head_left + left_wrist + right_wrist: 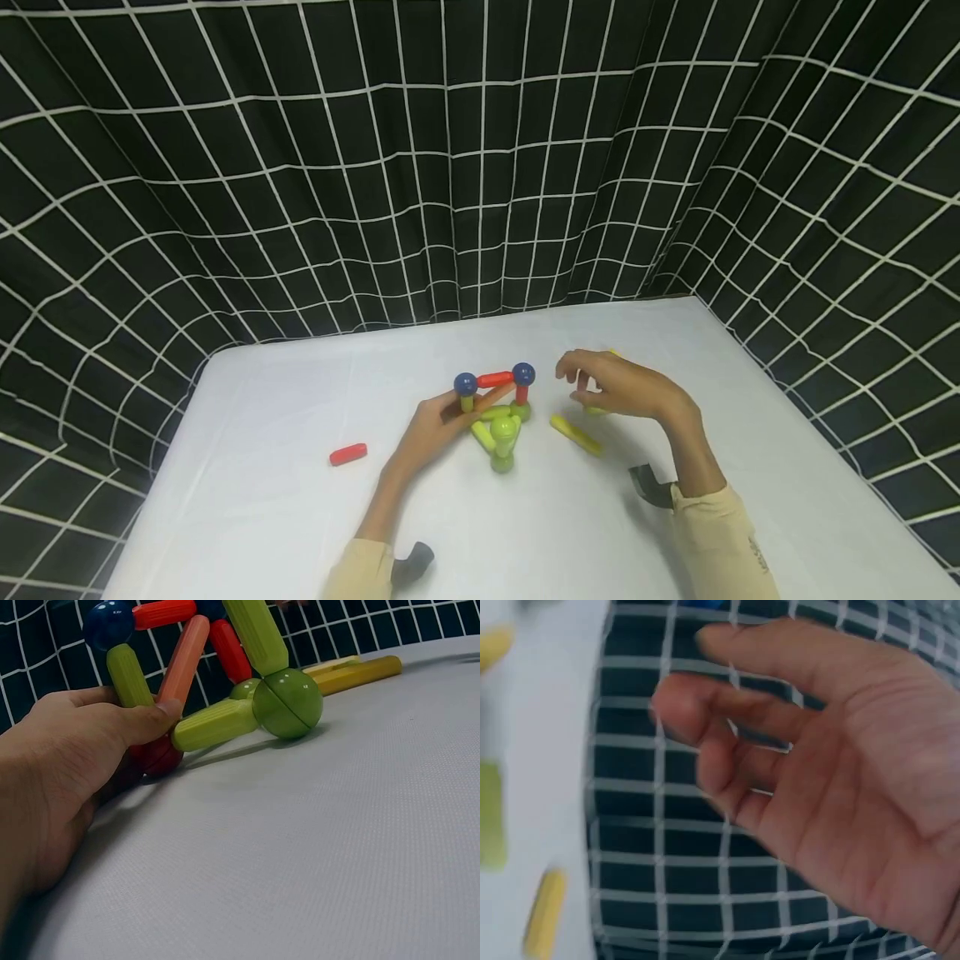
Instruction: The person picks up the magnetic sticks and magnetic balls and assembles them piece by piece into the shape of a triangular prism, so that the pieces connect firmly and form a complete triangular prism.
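A frame of magnetic rods and balls stands mid-table. Its top has two blue balls (466, 384) joined by a red rod (495, 379), and green balls (503, 428) and green rods (214, 725) form the nearer part. From the left side, my left hand (429, 429) grips the frame low down. In the left wrist view its thumb presses by the foot of an orange rod (184, 660), next to a red ball (159, 756); the other fingers are partly hidden behind. Right of the frame, my right hand (626, 387) hovers with loosely bent fingers, holding nothing.
A yellow rod (576, 435) lies on the white table (480, 542) between the frame and my right forearm. More yellow pieces (596, 410) show partly behind the right hand. One loose red rod (348, 453) lies to the left. Dark grid-patterned cloth (480, 167) surrounds the table.
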Motion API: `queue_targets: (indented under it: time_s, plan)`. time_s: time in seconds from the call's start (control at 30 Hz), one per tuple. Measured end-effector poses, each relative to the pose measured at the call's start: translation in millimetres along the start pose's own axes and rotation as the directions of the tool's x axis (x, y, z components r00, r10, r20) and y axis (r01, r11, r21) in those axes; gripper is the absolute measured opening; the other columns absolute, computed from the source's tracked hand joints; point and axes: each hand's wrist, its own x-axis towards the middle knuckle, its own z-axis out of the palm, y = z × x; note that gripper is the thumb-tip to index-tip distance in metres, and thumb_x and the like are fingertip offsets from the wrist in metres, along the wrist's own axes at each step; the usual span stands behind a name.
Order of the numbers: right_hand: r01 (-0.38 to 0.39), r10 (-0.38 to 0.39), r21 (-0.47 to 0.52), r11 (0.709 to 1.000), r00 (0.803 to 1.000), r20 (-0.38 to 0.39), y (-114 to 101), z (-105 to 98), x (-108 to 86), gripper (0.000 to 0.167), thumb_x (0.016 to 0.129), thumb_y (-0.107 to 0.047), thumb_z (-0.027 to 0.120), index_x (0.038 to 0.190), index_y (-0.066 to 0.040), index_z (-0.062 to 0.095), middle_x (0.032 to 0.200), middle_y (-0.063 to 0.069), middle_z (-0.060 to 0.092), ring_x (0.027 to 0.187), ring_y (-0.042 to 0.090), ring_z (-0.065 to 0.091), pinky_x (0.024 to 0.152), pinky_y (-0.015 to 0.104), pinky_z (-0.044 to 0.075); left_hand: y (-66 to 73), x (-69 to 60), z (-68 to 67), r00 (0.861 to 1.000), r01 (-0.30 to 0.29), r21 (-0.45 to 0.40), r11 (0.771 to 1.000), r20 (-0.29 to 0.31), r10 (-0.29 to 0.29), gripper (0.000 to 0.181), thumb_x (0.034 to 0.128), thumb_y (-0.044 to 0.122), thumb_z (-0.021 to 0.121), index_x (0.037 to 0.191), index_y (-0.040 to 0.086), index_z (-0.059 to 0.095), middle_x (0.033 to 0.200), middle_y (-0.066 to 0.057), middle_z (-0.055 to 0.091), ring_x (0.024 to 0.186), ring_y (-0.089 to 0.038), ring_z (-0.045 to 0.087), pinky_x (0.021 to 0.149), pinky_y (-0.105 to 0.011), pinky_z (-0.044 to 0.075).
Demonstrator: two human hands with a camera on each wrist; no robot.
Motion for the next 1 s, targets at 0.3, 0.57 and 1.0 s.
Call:
queue_targets:
  time_s: [0.3, 0.57, 1.0]
  plan:
    - [-0.384, 0.409, -0.159, 0.910, 0.894, 0.183, 60, 27, 12.8, 0.012, 0.099, -0.016, 0.071, 0.110, -0.019, 0.068, 0.103, 0.003, 0.066, 0.092, 0.019, 0.059, 0.081, 0.037, 0.052, -0.9, 1.6, -0.2, 0.999, 0.032, -0.033, 0.999, 0.005, -0.032, 0.025, 0.0972, 0.034, 0.074, 0.122, 0.032, 0.071, 0.131, 0.006, 0.075, 0.132, -0.021, 0.066, 0.115, -0.044, 0.050]
    - [-0.082, 0.083, -0.077, 0.994, 0.997, 0.008, 47, 18, 11.5, 0.020, 0.090, -0.002, 0.077, 0.106, -0.012, 0.074, 0.097, -0.002, 0.070, 0.090, 0.013, 0.061, 0.084, 0.034, 0.056, 0.6, -0.7, -0.8, 1.000, 0.030, -0.013, 0.999, 0.006, -0.030, 0.031, 0.0973, 0.035, 0.074, 0.128, 0.033, 0.069, 0.133, 0.006, 0.074, 0.130, -0.021, 0.068, 0.113, -0.045, 0.052]
    - [0.247, -0.336, -0.391, 0.887, 0.925, -0.178, -43, 28, 22.8, 0.034, 0.077, -0.001, 0.090, 0.104, -0.019, 0.079, 0.107, -0.006, 0.073, 0.105, 0.015, 0.062, 0.093, 0.035, 0.053, 2.2, -1.3, -0.6, 1.000, 0.019, -0.005, 1.000, 0.011, -0.019, 0.030, 0.0987, 0.033, 0.072, 0.128, 0.031, 0.069, 0.134, 0.004, 0.074, 0.130, -0.022, 0.068, 0.112, -0.046, 0.052]
